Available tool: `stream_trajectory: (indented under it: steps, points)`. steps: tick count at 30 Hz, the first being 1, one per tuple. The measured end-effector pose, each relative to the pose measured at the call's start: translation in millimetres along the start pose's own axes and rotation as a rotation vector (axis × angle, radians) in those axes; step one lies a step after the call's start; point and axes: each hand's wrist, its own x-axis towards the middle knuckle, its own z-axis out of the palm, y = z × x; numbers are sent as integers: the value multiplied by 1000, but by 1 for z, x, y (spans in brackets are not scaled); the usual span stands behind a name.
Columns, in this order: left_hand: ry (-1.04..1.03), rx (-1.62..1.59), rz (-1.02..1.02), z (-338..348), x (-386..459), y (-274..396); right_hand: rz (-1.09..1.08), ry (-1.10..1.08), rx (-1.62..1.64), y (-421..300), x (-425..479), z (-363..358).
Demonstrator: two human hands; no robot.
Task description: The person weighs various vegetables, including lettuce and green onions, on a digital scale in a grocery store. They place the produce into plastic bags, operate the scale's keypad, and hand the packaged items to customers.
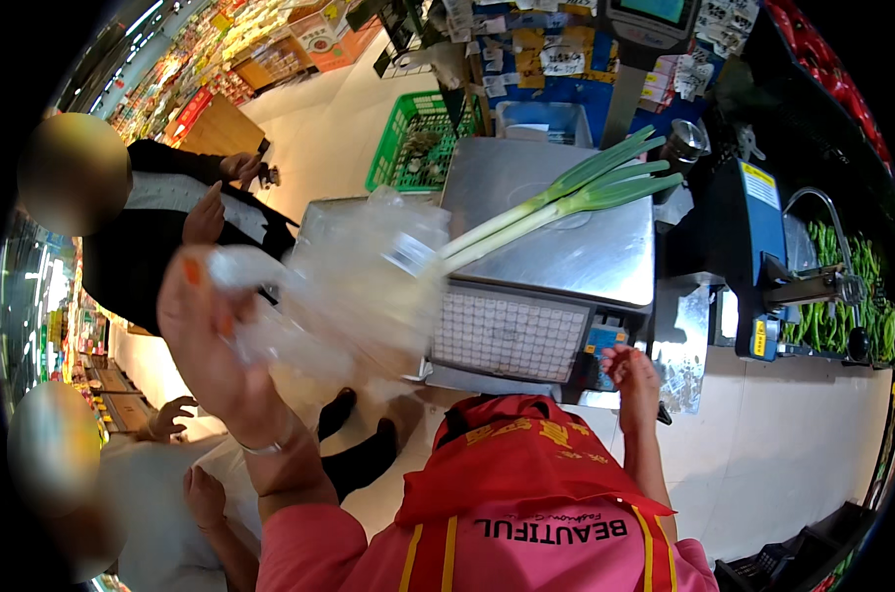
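Note:
My left hand (222,333), blurred by motion, grips the gathered top of a clear plastic bag (344,274) that bears a printed label (409,254). Two large green onions (558,203) lie diagonally over the steel pan of a weighing scale (499,166). Their white ends meet the bag; whether they are inside or behind it I cannot tell. Below the pan is the scale's panel of white keys (510,333). Beside the blue keys at the panel's right end, my right hand (635,381) hangs with loosely bent fingers and nothing visible in it.
A person in dark clothes (166,207) stands across at the left, another in a light shirt (188,488) at lower left. Behind the scale are a green plastic basket (410,140) and a blue bin (544,122). A blue-sided machine (762,259) and green peppers (847,296) are on the right.

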Motion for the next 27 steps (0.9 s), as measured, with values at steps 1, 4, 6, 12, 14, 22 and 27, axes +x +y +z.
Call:
stream_trajectory:
  steps: [1, 4, 6, 12, 14, 22, 27]
  points:
    - [-19, -21, 28, -13, 15, -4, -2, 60, 10, 1, 1, -6]
    - [115, 212, 82, -38, 49, -24, -23, 201, -24, 5, 1, -27]
    - [150, 115, -4, -67, 74, -42, -26, 265, -19, 8, -1, -35]
    - [199, 180, -135, -142, 100, -123, -97, 387, -165, 52, -2, -78]
    - [152, 112, -175, -169, 102, -163, -115, 391, -287, 61, -3, -81]
    - [290, 112, -296, -200, 125, -229, 38, 215, -484, 73, -5, -51]
    - [116, 418, -152, -154, 113, -196, -182, 290, -510, 88, 0, -40]
